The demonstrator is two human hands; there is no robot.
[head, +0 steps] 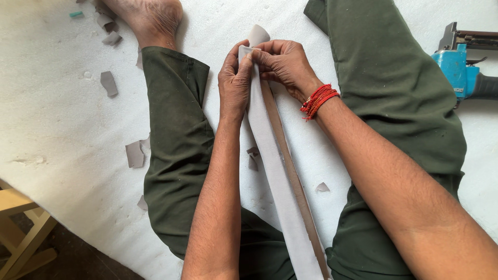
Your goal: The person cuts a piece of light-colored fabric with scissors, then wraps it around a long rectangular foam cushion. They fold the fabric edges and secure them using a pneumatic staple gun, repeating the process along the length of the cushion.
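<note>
Both pinching the far end of a grey fabric strip (275, 176) over a thin wood slat (290, 171): left hand (234, 85) pressing cloth flat, right hand (282, 65) folding the tip, likely to keep it taut. Between the green-trousered legs (176, 140), on white foam (57, 119). Fabric scraps (134, 154) left of the hands (small offcuts); blue stapler (459, 67) far right, nothing blocking.

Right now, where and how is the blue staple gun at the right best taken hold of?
By its dark handle, coming from the right: the staple gun lies flat on the white sheet, handle pointing toward the frame edge, clear of the green trouser leg.
</note>
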